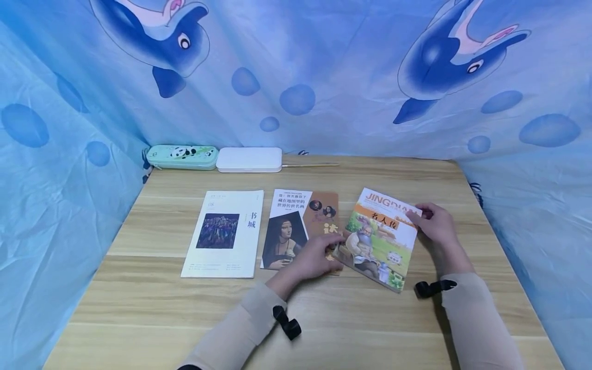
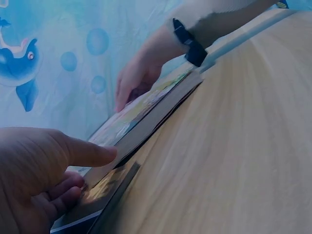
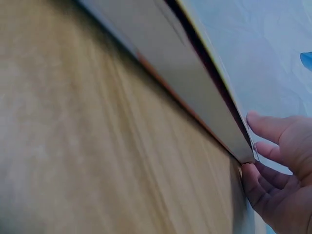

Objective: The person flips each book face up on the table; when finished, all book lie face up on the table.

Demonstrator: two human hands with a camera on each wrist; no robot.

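A book with a colourful illustrated cover [image 1: 381,239] lies turned at a slant on the right of the table. My right hand [image 1: 436,223] grips its upper right corner, thumb on the cover; in the right wrist view the right hand [image 3: 285,165] has its other fingers at the edge and underneath. At the lower left corner my left hand [image 1: 314,257] holds the book between thumb and fingers. Close up, the left hand [image 2: 44,170] has its thumb against the book's page edge [image 2: 156,117]. Beside it, a brown and white book [image 1: 287,226] is partly covered by the left hand.
Farther left lies a white book [image 1: 250,252] with a dark picture. Along the back edge sit a green panda pencil case [image 1: 182,156], a white case [image 1: 250,159] and a thin stick [image 1: 310,165]. A blue dolphin-print curtain [image 1: 342,61] encloses the wooden table [image 1: 152,303].
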